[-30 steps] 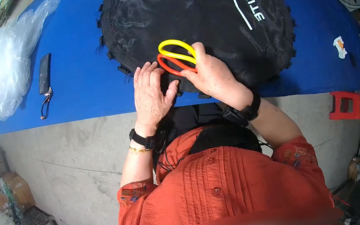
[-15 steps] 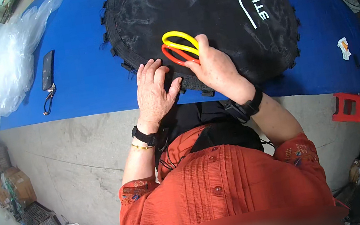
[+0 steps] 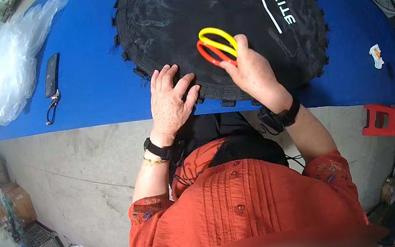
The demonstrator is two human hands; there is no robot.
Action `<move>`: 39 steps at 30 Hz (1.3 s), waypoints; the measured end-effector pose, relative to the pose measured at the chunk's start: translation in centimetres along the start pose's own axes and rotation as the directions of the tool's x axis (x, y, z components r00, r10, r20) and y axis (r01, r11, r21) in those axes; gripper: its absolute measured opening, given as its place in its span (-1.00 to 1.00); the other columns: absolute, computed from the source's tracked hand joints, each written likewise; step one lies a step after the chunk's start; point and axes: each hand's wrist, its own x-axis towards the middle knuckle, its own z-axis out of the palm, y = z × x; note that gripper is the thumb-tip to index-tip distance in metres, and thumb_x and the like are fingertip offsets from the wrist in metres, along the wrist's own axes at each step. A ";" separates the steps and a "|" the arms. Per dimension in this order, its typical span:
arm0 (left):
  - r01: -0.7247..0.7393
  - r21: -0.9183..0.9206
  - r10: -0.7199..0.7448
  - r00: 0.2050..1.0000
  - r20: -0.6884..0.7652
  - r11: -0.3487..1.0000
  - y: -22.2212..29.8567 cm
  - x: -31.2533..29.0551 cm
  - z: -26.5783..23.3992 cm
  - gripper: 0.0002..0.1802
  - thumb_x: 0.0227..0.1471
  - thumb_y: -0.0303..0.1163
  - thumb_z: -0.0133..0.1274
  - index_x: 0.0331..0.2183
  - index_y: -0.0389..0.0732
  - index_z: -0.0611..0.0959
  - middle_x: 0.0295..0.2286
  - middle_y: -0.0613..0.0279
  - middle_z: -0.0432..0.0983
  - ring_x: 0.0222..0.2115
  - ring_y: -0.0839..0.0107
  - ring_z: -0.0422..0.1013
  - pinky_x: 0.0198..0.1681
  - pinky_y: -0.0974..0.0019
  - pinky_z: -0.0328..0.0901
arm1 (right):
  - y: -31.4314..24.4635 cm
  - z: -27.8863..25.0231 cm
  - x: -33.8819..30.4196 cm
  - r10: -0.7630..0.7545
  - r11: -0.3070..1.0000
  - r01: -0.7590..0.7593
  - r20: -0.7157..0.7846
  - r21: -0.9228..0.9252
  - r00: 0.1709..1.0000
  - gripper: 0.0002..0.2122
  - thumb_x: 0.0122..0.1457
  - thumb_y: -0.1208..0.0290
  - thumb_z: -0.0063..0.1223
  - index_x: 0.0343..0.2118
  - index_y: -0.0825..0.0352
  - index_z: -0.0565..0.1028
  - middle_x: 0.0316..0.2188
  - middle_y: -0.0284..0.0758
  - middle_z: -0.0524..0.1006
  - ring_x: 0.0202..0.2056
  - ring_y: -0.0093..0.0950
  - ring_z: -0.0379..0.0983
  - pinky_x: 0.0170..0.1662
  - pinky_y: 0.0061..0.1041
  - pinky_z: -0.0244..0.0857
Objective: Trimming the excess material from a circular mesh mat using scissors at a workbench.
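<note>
Holding the scissors, your right hand is closed near the blade end, which is hidden; the loops point up and left, apparently to keep the blades covered. Your left hand, left of that grip, is spread and grasps nothing visible. Its fingertips rest on the rim of the mat, likely to steady it. The mat lies beneath the grip, near the table edge, presumably for easy reach.

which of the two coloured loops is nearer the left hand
The red loop: it sits on the side toward the left hand, while the yellow loop lies beyond it, farther from that hand.
</note>
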 end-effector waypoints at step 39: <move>0.046 0.059 -0.046 0.999 0.013 0.997 1.3 0.2 0.1 -0.39 0.02 0.06 0.38 -0.02 -0.14 0.70 0.12 -0.14 0.47 0.26 -0.13 0.30 0.41 -0.23 0.06 | 5.4 -2.2 -5.4 -0.142 0.989 0.145 -0.093 0.036 0.986 -0.46 0.25 0.31 0.32 0.14 0.39 0.25 -0.35 0.09 0.62 -0.30 0.08 0.65 -0.31 -0.06 0.53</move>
